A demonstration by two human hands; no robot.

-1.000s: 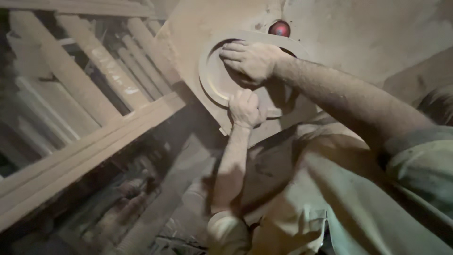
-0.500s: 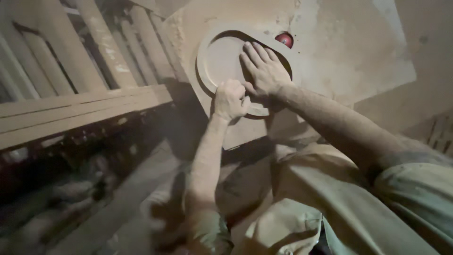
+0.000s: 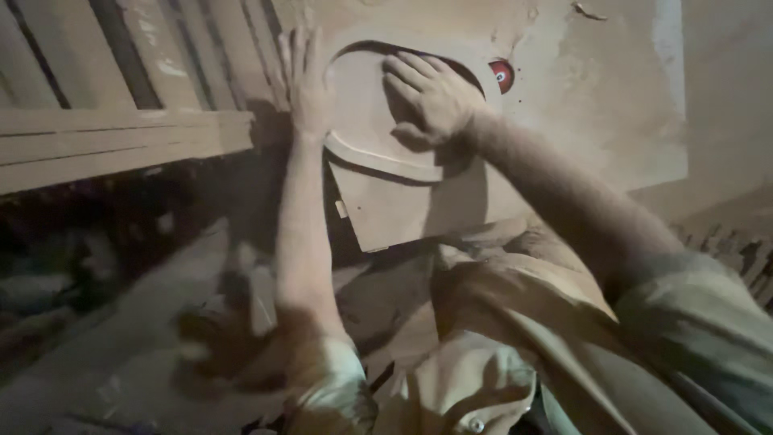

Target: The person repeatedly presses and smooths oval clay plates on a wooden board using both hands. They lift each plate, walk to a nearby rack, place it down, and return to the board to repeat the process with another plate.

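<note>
The right hand (image 3: 431, 97) is lying flat on a round wooden disc (image 3: 362, 121), with its fingers spread and pressing down, not wrapped around anything. The disc is sitting in a round cut-out in a big dusty wooden board (image 3: 580, 89), up at about 12 o'clock in the view. The left hand (image 3: 306, 76) is resting at the disc's 9 o'clock edge, fingers straight and close together, pointing up toward 12 o'clock. It is open and touching the rim, and it is not gripping anything. A small red round thing (image 3: 502, 74) is sitting on the board just beside the disc, at about 2 o'clock from it, close to the right hand's knuckles. At 9 to 10 o'clock in the view, long pale wooden planks (image 3: 121, 145) are lying stacked, with more slats (image 3: 185, 48) standing behind them. Both bare arms are reaching up from a dusty tan shirt (image 3: 483, 354) at 5 to 6 o'clock. The dark ground at 8 o'clock is too blurry to tell what is there.
</note>
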